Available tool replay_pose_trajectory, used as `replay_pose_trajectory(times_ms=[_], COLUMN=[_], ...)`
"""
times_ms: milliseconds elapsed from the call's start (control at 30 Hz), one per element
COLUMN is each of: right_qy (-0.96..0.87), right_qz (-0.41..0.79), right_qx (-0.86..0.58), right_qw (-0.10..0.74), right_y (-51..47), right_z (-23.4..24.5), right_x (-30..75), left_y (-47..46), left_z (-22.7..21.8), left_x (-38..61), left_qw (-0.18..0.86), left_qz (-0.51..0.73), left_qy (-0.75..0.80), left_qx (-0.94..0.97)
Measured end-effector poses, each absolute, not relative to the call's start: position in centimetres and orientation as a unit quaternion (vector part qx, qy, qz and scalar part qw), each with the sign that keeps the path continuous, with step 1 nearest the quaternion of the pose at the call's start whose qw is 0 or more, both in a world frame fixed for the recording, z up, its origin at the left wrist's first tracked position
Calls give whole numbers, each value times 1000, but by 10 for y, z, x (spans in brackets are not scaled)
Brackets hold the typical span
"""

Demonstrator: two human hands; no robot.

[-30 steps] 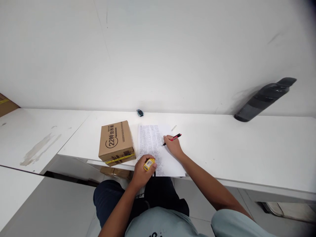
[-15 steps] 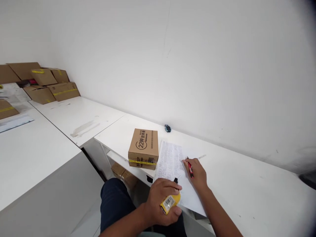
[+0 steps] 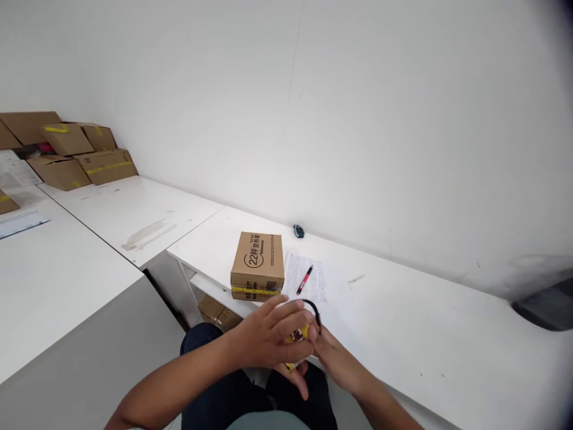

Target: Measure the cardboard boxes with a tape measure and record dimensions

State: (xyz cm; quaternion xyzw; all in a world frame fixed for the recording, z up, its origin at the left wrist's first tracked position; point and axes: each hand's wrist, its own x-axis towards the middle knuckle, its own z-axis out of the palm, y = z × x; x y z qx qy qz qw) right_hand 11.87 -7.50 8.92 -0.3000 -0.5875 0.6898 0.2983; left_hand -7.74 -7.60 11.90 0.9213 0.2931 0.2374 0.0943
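Small yellow device [image 3: 302,332] with black loop, mostly hidden, held over the table's near edge; left hand [image 3: 268,334] fingers curled round it; right hand [image 3: 323,353] fingers touching it underneath, grip unclear; red pen [image 3: 305,279] lying on the paper [image 3: 313,286] beside cardboard box [image 3: 258,266].

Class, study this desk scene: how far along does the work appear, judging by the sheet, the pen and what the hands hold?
Done: the sheet of paper is covered in writing, and the red pen lies on it, in neither hand. In hand: the left hand and right hand meet at the desk edge on a small yellow device with a black loop. Left: the cardboard box beside the sheet sits taped shut, untouched.
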Motion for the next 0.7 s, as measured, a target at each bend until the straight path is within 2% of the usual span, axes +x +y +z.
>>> replay_pose_trajectory(times_ms=[133,233,300,400,467,600,700], right_qy=[-494,-471,-492,-556,-606,-684,-669], right_qz=[662,651,659,626,576,490,456], right_qx=[-309,-292,-275,-273,-279,-241,-263], right_qw=[472,518,497,473,473,483,525], right_y=[-85,-82,-80,-79,-78,-68,-41], right_z=[87,91,95,100,102,102,98], right_x=[106,106,107,110,111,111,118], left_y=[-80,-90,-97,-106,-109,-102,-84], left_z=[109,111,119,131,134,132,138], left_x=[-89,-94,-95,-95,-94,-98,-125], left_qw=[-85,-113,-22,238,376,509,531], left_qz=[420,470,453,386,371,430,524], left_qy=[362,485,521,470,433,426,431], left_qx=[828,729,723,757,731,612,508])
